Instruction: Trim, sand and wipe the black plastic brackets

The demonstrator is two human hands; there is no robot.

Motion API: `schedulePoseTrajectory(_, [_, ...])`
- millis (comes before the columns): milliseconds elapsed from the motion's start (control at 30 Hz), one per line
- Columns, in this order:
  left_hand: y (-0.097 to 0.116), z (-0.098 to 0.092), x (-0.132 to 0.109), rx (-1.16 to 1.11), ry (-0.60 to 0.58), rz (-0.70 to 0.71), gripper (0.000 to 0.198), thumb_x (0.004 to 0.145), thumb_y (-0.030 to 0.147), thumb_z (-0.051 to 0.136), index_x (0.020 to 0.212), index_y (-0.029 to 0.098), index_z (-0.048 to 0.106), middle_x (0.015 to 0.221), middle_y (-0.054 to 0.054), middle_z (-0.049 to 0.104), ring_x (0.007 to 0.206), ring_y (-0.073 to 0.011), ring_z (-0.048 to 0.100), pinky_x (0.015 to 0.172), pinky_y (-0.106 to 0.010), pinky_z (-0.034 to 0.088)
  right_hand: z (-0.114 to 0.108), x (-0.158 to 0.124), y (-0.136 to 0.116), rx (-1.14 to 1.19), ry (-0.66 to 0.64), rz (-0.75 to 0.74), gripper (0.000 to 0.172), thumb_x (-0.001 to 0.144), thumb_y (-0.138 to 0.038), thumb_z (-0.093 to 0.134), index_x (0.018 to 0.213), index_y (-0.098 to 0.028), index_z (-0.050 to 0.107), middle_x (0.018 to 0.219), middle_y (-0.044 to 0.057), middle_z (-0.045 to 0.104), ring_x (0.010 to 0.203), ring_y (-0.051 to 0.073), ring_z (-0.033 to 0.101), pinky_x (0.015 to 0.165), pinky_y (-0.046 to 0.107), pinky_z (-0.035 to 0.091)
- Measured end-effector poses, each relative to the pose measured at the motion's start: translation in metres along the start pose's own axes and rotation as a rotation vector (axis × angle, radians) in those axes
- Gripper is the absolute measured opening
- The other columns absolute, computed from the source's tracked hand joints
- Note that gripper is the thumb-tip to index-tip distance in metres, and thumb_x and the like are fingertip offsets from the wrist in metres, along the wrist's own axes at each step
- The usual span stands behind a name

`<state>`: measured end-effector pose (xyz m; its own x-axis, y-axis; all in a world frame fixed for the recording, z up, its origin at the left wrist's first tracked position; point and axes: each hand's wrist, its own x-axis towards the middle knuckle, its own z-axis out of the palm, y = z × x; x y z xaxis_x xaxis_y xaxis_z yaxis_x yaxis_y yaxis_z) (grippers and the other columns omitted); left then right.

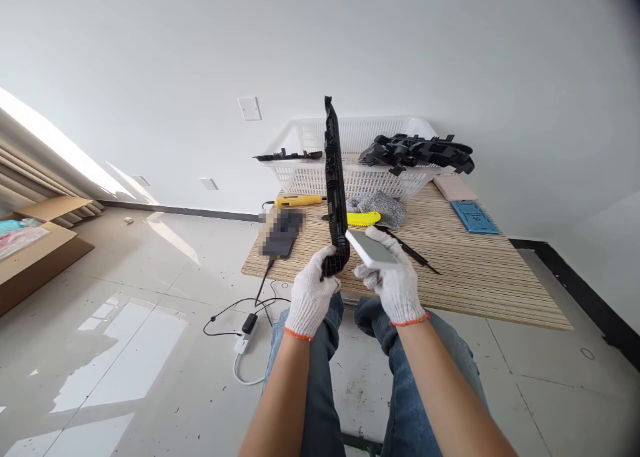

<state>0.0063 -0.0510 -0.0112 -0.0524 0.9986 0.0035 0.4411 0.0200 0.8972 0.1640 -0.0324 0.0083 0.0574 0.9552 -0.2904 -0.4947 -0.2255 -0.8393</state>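
Observation:
My left hand (311, 295), in a white knit glove, is closed round the lower end of a long black plastic part (334, 183) that stands upright in front of me. My right hand (395, 277), also gloved, grips a flat white block (371, 250) whose edge rests against the bottom of the black part. Both hands hover above my knees at the near edge of a striped wooden table (465, 270).
A white plastic basket (350, 170) stands at the table's back with black plastic parts (417, 151) on its rim. On the table lie a yellow cutter (364, 218), a grey glove (380, 203), a yellow tool (296, 201), a dark phone (283, 233), a blue mat (474, 217). A cable and power strip (245, 330) lie on the floor, a cardboard box (35, 243) at left.

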Motion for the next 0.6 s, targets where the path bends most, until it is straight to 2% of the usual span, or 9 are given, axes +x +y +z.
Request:
schedulePoseTrajectory(100, [0.001,-0.001,0.0,0.02,0.007,0.028,0.063,0.073,0.006,0.059,0.133,0.027,0.064,0.127,0.002,0.074,0.121,-0.0195,0.067,0.103,-0.029,0.051,0.006,-0.008,0.002,-0.048,0.028,0.007,0.053,0.068,-0.052,0.073,0.115,-0.026,0.067,0.071,-0.002,0.065,0.044,0.01,0.054,0.034,0.019,0.025])
schedulePoseTrajectory(167, [0.002,-0.002,0.0,0.019,0.006,0.062,0.057,0.079,0.01,0.059,0.133,0.028,0.064,0.13,0.002,0.073,0.123,-0.019,0.066,0.105,-0.028,0.05,0.009,-0.01,0.007,-0.169,0.021,0.01,0.047,0.071,-0.053,0.075,0.107,-0.023,0.07,0.075,0.0,0.067,0.049,0.011,0.056,0.035,0.02,0.033])
schedulePoseTrajectory(233, [0.004,-0.002,-0.001,0.015,-0.009,0.075,0.052,0.084,0.014,0.058,0.134,0.028,0.064,0.129,0.001,0.073,0.121,-0.019,0.067,0.103,-0.028,0.051,0.009,-0.008,0.012,-0.315,0.009,-0.067,0.046,0.069,-0.05,0.08,0.106,-0.024,0.07,0.092,0.003,0.071,0.062,0.013,0.062,0.041,0.021,0.044])
schedulePoseTrajectory(267, [0.005,-0.003,-0.001,0.019,-0.009,0.062,0.052,0.083,0.014,0.059,0.134,0.028,0.064,0.127,0.002,0.074,0.119,-0.0193,0.068,0.101,-0.029,0.051,0.009,-0.007,0.014,-0.365,0.042,-0.118,0.049,0.068,-0.048,0.082,0.11,-0.026,0.069,0.102,0.004,0.071,0.07,0.015,0.064,0.043,0.021,0.048])
schedulePoseTrajectory(333, [0.006,-0.002,-0.001,0.032,-0.003,0.007,0.057,0.078,0.01,0.061,0.132,0.028,0.064,0.123,0.002,0.075,0.116,-0.0197,0.069,0.099,-0.029,0.052,0.007,-0.003,0.018,-0.358,0.209,-0.208,0.056,0.07,-0.047,0.08,0.121,-0.029,0.064,0.113,0.004,0.068,0.079,0.017,0.067,0.045,0.021,0.052])
schedulePoseTrajectory(400, [0.007,-0.002,0.0,0.031,0.008,-0.038,0.062,0.073,0.006,0.062,0.132,0.028,0.065,0.121,0.003,0.076,0.115,-0.0199,0.069,0.097,-0.029,0.052,0.006,0.001,0.02,-0.264,0.317,-0.251,0.063,0.074,-0.049,0.076,0.131,-0.031,0.056,0.109,0.003,0.066,0.076,0.016,0.066,0.043,0.021,0.051])
schedulePoseTrajectory(433, [0.008,-0.001,0.0,0.03,0.008,-0.047,0.063,0.073,0.006,0.061,0.132,0.028,0.065,0.121,0.003,0.076,0.114,-0.02,0.069,0.097,-0.029,0.051,0.005,0.003,0.021,-0.242,0.284,-0.255,0.069,0.074,-0.048,0.076,0.137,-0.032,0.052,0.106,0.002,0.066,0.072,0.015,0.065,0.043,0.021,0.051])
schedulePoseTrajectory(533, [0.009,-0.002,0.0,0.047,0.009,-0.058,0.064,0.073,0.007,0.061,0.134,0.028,0.064,0.12,0.002,0.076,0.113,-0.0207,0.069,0.096,-0.03,0.052,0.004,0.006,0.022,-0.309,0.076,-0.232,0.088,0.073,-0.043,0.079,0.152,-0.034,0.04,0.102,0.002,0.066,0.065,0.015,0.064,0.044,0.024,0.054])
schedulePoseTrajectory(600, [0.01,-0.002,0.0,0.049,0.021,-0.066,0.064,0.073,0.007,0.061,0.134,0.028,0.064,0.121,0.002,0.076,0.115,-0.0209,0.069,0.098,-0.03,0.051,0.004,0.009,0.022,-0.264,0.136,-0.254,0.091,0.076,-0.04,0.076,0.157,-0.036,0.034,0.111,0.004,0.067,0.074,0.018,0.067,0.049,0.026,0.058])
